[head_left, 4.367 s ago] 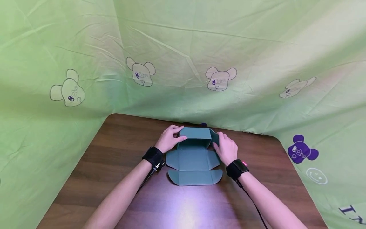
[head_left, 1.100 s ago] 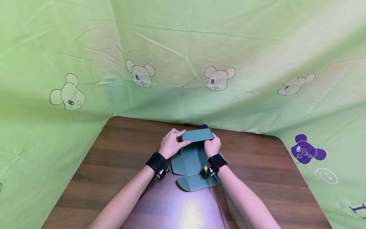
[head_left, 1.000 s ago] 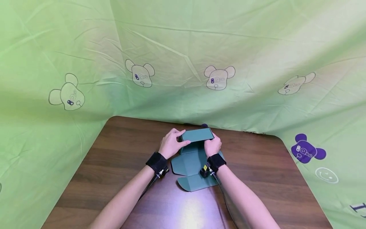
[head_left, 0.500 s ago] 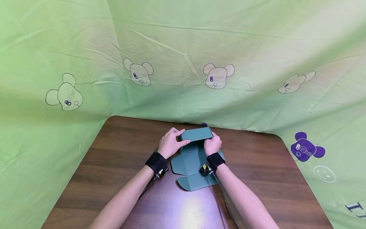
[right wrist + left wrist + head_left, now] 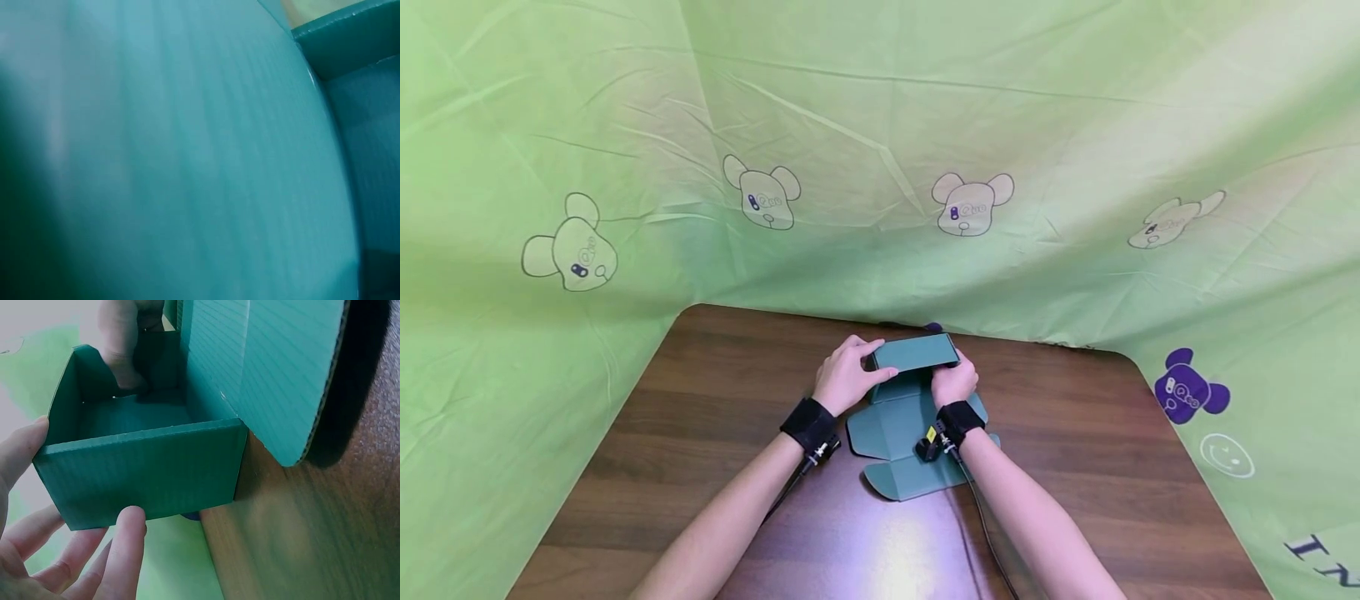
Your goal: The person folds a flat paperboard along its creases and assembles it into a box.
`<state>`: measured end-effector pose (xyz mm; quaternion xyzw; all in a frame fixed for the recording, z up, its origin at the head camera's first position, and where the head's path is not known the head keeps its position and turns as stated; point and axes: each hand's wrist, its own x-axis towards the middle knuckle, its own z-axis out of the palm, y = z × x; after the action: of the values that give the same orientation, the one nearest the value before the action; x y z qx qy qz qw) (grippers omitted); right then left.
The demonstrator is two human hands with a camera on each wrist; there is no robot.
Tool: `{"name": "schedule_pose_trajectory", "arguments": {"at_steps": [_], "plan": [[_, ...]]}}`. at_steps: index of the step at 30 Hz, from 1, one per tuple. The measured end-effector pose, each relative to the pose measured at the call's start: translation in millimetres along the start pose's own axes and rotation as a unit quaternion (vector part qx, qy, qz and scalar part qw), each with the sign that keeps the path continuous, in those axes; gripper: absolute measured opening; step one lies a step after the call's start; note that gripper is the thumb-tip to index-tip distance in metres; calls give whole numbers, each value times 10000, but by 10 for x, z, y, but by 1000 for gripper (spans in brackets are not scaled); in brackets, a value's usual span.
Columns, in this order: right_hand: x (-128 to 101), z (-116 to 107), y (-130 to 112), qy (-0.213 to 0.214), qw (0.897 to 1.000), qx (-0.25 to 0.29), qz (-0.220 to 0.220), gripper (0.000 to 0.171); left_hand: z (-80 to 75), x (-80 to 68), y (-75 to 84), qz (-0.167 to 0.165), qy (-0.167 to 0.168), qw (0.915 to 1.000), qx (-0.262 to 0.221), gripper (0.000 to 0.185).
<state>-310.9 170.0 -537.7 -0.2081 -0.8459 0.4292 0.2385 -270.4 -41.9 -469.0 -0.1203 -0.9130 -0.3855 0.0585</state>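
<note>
A teal cardboard box (image 5: 916,352) stands partly folded near the table's far edge, its open side toward me and its lid (image 5: 901,432) laid out in front. My left hand (image 5: 847,377) grips the box's left end, thumb and fingers spread around it. The left wrist view shows that end wall (image 5: 144,472) with fingertips at its edges. At the right end, my right hand (image 5: 955,382) holds the side wall, with fingers reaching inside the box, as the left wrist view also shows. Teal cardboard (image 5: 206,150) fills the right wrist view, where the right hand is hidden.
The box rests on a brown wood-grain table (image 5: 722,375) with rounded far corners. Green printed cloth (image 5: 850,275) hangs close behind and along both sides. A black cable (image 5: 988,537) trails from the right wrist strap, whose small camera (image 5: 928,447) overlaps the lid.
Since the earliest frame, my right hand has moved from the outspread right flap into the box's right end, that flap has folded in, and the box has turned slightly. Lately the right wrist shifts slightly left.
</note>
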Motion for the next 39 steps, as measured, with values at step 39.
{"name": "schedule_pose_trajectory", "arguments": {"at_steps": [39], "plan": [[-114,-147,7,-239,9992,-279,126,35,57,-113,11,148,117,9998,88,63]]}}
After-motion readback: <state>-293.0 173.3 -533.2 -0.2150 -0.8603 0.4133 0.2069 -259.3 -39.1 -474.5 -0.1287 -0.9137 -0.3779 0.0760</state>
